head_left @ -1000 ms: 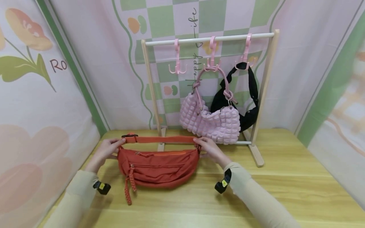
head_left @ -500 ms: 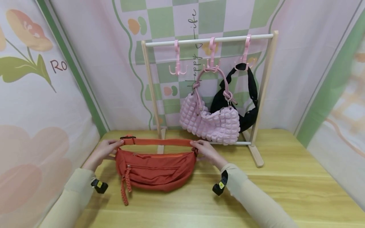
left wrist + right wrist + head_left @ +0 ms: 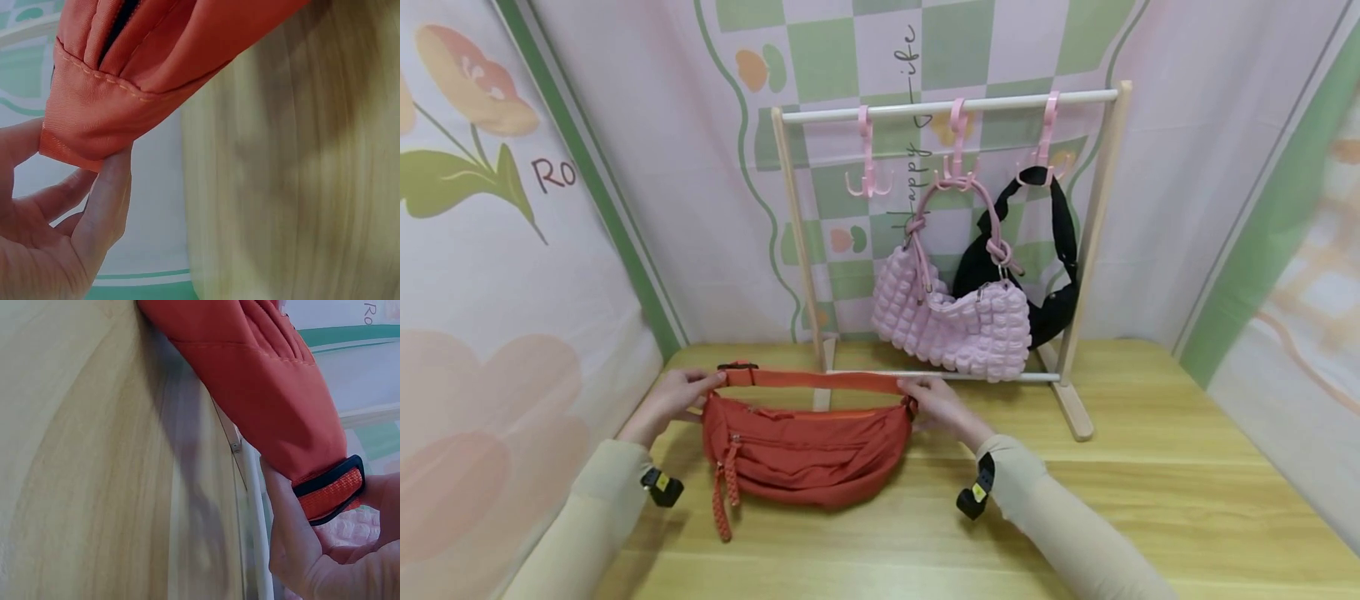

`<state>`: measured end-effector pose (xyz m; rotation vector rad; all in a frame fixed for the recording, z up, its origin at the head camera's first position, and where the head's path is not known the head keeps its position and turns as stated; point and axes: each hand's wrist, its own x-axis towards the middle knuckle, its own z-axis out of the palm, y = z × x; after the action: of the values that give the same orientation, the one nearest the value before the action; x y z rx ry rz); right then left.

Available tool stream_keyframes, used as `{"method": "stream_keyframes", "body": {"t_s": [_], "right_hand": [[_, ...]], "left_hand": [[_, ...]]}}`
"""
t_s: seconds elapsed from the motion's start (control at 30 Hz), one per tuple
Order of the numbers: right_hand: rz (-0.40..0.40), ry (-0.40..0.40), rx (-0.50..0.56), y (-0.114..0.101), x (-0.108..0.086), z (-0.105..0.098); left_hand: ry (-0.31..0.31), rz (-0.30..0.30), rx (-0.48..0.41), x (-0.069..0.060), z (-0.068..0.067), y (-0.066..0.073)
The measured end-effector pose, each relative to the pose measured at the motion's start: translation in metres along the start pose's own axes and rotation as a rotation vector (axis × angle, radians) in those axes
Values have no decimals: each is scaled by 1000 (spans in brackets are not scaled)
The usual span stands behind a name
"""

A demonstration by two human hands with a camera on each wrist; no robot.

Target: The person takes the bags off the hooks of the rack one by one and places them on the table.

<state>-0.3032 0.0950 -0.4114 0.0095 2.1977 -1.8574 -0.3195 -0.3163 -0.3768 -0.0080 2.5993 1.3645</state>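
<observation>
The left hand (image 3: 673,396) pinches one end of the red waist bag (image 3: 805,458), and the right hand (image 3: 940,404) pinches the other, beside the black buckle (image 3: 329,489). Between them the strap (image 3: 820,381) stretches above the bag's body. The bag is over the counter (image 3: 1112,517), in front of the rack (image 3: 1103,225); whether its underside touches is unclear. Behind, a lilac bag (image 3: 958,329) and a black bag (image 3: 1056,312) hang from pink hooks (image 3: 868,158).

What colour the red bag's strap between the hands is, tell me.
Orange-red strap; it shows best in the head view.
</observation>
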Motion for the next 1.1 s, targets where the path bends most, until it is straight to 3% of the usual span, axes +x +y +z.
{"method": "stream_keyframes", "body": {"t_s": [0.7,1.1], "right_hand": [[37,7,-62,7,-1,7],[35,-45,-47,10,0,10]], "left_hand": [[-27,-21,-12,6,9,-16],[-12,-48,7,10,8,-21]]}}
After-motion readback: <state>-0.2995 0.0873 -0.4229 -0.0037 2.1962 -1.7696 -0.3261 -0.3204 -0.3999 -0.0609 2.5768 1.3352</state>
